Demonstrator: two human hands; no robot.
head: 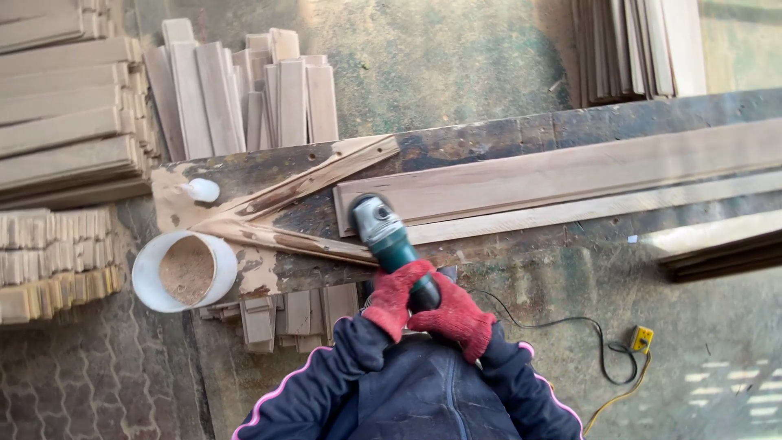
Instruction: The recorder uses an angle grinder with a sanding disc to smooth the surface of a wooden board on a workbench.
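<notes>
Both my hands wear red gloves and grip a green angle grinder. My left hand wraps the body from the left, my right hand holds its rear end. The grinder's grey head rests at the left end of a long wooden plank that lies across a dark, worn workbench. A thinner strip lies along the plank's near side. Splintered offcuts lie in a V to the left of the grinder.
A white bucket of sawdust stands at the bench's left end. Stacks of short boards and planks fill the left and back. More boards lean at the top right. A black cord runs to a yellow plug on the floor.
</notes>
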